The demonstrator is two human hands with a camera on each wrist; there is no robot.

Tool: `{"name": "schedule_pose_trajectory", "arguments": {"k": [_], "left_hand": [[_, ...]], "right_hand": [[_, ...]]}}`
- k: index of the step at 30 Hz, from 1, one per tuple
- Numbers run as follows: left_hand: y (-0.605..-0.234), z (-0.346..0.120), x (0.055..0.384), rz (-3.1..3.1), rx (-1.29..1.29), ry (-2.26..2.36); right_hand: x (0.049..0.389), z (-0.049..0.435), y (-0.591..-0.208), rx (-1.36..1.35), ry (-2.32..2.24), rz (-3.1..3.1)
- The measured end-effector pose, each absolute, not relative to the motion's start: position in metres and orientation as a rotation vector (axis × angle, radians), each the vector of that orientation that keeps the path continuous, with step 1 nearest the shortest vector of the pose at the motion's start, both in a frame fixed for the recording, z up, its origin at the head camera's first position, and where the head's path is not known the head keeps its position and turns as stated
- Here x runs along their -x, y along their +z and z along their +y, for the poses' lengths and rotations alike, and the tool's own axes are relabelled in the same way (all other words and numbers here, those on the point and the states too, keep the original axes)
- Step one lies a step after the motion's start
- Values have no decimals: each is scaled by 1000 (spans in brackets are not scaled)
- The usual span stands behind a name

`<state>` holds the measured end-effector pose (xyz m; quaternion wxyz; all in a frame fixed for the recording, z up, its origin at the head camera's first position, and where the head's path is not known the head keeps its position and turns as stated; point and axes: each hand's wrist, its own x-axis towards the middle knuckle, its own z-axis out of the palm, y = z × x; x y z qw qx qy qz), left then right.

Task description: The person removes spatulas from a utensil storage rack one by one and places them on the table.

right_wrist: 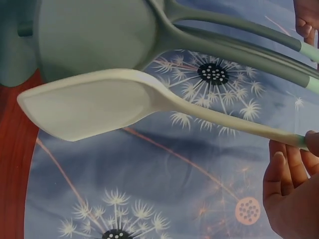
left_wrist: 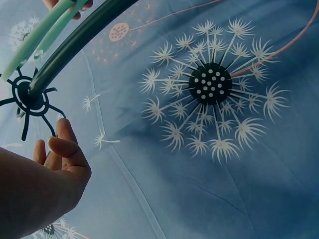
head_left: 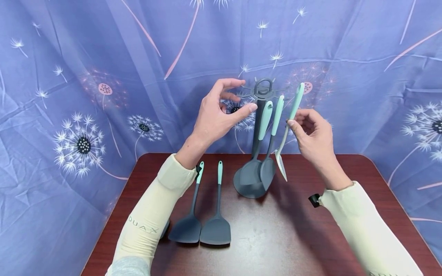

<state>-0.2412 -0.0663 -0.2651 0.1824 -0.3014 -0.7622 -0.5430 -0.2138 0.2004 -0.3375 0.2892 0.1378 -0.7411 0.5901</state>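
A dark utensil stand (head_left: 259,126) with a ring of hooks on top rises from a round base. My left hand (head_left: 217,109) is at its hooks, thumb and index finger spread apart, with fingertips right at the hook ends in the left wrist view. Two dark utensils with mint handles hang on its right side: a broad-headed turner (head_left: 251,172) and a narrower spoon-like one (head_left: 267,172). To their right, my right hand (head_left: 315,134) pinches a cream spatula (right_wrist: 89,104) near the lower end of its mint handle, head down, handle top close to the hooks.
Two dark turners with mint handles, a left one (head_left: 186,230) and a right one (head_left: 215,232), lie side by side on the brown table (head_left: 269,249). Another dark utensil head (head_left: 165,229) peeks out beside my left sleeve. A blue dandelion-patterned curtain (head_left: 193,34) hangs behind.
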Motion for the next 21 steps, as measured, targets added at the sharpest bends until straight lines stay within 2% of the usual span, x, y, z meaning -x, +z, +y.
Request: {"name": "schedule_pose_trajectory", "arguments": {"k": [21], "left_hand": [[-265,-68,241,-2168,837,-1541]], "right_hand": [[200,234,-350,-287,1609,-1820]]}}
